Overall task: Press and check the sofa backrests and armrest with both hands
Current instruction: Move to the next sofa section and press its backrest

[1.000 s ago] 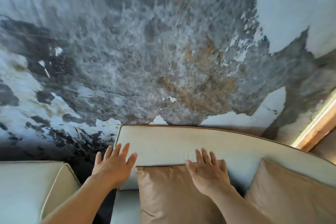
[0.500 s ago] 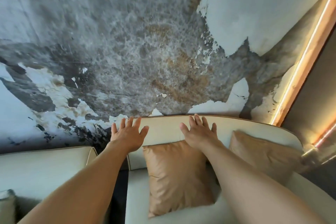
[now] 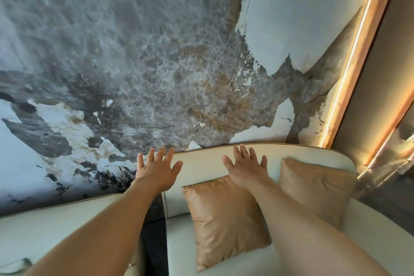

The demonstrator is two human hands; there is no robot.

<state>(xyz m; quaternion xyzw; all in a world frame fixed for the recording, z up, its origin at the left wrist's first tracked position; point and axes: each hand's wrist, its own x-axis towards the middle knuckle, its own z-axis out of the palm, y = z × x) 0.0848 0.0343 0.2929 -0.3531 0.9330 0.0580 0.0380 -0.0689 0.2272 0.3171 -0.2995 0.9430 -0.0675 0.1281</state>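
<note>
Both bare forearms reach forward from the bottom edge toward the cream upholstered sofa backrest with dark piping (image 3: 201, 163), which runs across the lower middle of the view, roughly from 6 to 4 o'clock.

Left hand (image 3: 158, 169): palm down, fingers spread and empty, gripping nothing. It sits at the left end of that backrest, over the top corner; fingertips overlap the wall behind. Whether the palm presses the cushion or hovers just above it cannot be told.

Right hand (image 3: 245, 168): also flat, fingers splayed, holding nothing. It lies against the front face of the same backrest near its top edge, at about 5 o'clock from frame centre. Wrist passes just above the upper corner of the tan leather square cushion (image 3: 224, 219), which leans against the backrest on the cream seat (image 3: 179, 248).

A second tan leather cushion (image 3: 313, 186) leans at 4 o'clock, just right of the right forearm, near the backrest's rounded right end.

At 8 o'clock, a separate cream sofa section with a rounded top edge (image 3: 67, 231); a dark gap (image 3: 154, 242) divides it from the section under the hands. The left forearm crosses over it.

Behind everything: grey, white and rust-brown marbled stone wall panel (image 3: 179, 74). At 2 to 3 o'clock, a lit warm-orange strip light (image 3: 349, 69) runs diagonally along the panel's right edge.
</note>
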